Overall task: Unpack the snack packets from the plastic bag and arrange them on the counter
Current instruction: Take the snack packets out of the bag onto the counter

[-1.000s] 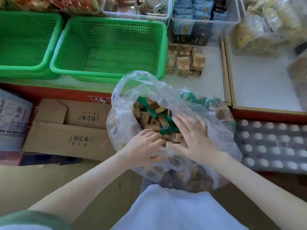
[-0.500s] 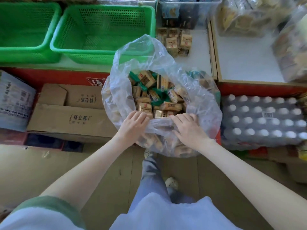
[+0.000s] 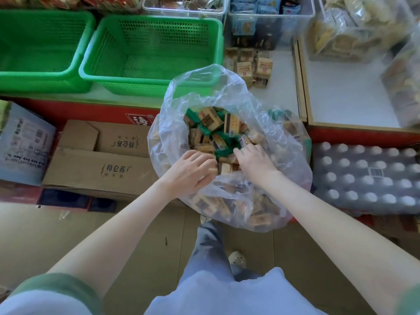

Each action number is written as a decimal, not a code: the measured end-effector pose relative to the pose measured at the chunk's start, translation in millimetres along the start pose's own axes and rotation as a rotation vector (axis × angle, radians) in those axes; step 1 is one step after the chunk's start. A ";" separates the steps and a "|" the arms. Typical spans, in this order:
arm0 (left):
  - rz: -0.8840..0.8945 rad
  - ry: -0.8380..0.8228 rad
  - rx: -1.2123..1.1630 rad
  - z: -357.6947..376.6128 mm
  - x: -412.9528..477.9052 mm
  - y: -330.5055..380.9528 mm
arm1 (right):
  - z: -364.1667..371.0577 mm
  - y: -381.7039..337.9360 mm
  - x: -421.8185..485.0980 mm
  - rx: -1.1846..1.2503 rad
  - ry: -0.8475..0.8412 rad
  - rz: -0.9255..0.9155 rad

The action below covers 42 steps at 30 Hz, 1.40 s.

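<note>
Clear plastic bag point(image 3: 288, 142), mouth wide open, at centre of view, heaped with tan and green snack packets point(image 3: 211, 130). From 7 o'clock, left hand point(image 3: 188, 171) reaching into the mouth, fingers curled down onto the packets at the near rim. From 5 o'clock, right hand point(image 3: 254, 160) reaching in likewise, fingers curled and dug in among the packets. Fingertips of both hands partly hidden in the heap; true grip on a packet or mere contact, impossible to tell for either hand.

Bulk of the packets at 12 o'clock of both hands, touching the fingertips. A few more between the 2 hands, and others beneath the wrists, visible through the film of the bag.

Small cluster of tan packets point(image 3: 250, 64) already on the white counter point(image 3: 284, 94), at 12 o'clock of the bag, just beyond its far rim and well apart from both hands.

On the same counter, at 10 to 11 o'clock, 2 green baskets point(image 3: 154, 48) side by side. At 9 o'clock, below the counter's red edge, brown cardboard box point(image 3: 102, 160). At 3 o'clock, just beside the bag, shrink-wrapped pack of bottles point(image 3: 368, 176). At 12 to 1 o'clock, behind the cluster, clear bins point(image 3: 270, 21) of wrapped goods.
</note>
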State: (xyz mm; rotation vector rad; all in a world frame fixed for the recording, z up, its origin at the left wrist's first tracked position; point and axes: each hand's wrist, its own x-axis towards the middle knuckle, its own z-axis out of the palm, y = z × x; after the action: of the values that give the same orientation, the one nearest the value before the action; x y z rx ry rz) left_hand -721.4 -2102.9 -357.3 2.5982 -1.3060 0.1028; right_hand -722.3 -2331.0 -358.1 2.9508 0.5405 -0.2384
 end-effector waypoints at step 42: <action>-0.564 -0.166 -0.285 10.3 328.1 -190.9 | 21.6 295.3 275.7 1.586 0.404 1.084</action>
State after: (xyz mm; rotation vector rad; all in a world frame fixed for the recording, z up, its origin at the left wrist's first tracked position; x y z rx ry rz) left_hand -372.4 -2252.2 -346.2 2.6462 -0.5312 -0.3725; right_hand -364.0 -2514.3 -398.6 3.8731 -2.2145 0.1894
